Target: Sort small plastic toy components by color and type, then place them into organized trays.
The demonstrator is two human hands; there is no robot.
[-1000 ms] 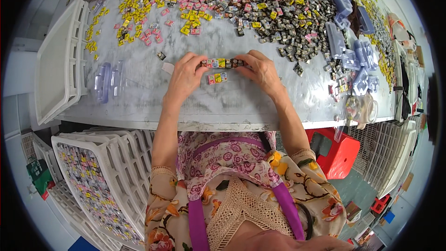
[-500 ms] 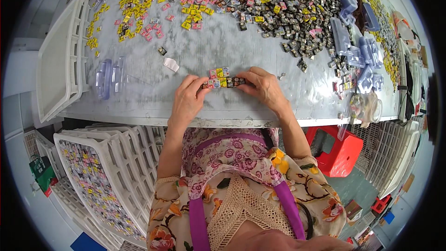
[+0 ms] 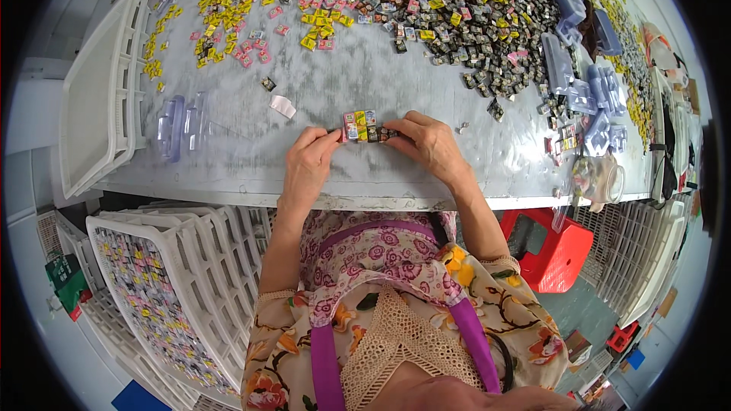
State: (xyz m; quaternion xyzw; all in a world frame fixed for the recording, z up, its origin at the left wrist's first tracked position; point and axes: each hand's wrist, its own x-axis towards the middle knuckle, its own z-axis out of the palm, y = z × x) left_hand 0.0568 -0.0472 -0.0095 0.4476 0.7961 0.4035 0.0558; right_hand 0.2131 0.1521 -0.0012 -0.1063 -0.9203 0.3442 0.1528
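On the table in front of me is a compact block of small colourful box-shaped pieces (image 3: 360, 123), pink, yellow, white and black, set edge to edge. At its left end, my left hand (image 3: 308, 160) is closed, thumb and fingertips pinching the outer piece. My right hand (image 3: 430, 144) pinches the dark pieces at the right end, its fingers partly covering them. Beyond the block lies a crumpled white scrap (image 3: 282, 106), with a single dark piece (image 3: 268, 84) past it. What the fingertips cover is hidden.
A large pile of loose small pieces (image 3: 487, 27) spreads over the far table. Clear plastic trays (image 3: 558, 61) lie at the right, more (image 3: 171, 129) at the left. White crates (image 3: 99, 99) stand at the left edge; a red stool (image 3: 560, 251) is below right.
The lower row has drawn in against the upper row, so the pieces now form a tighter block. My left fingertips have shifted slightly right, and the right hand slightly left.
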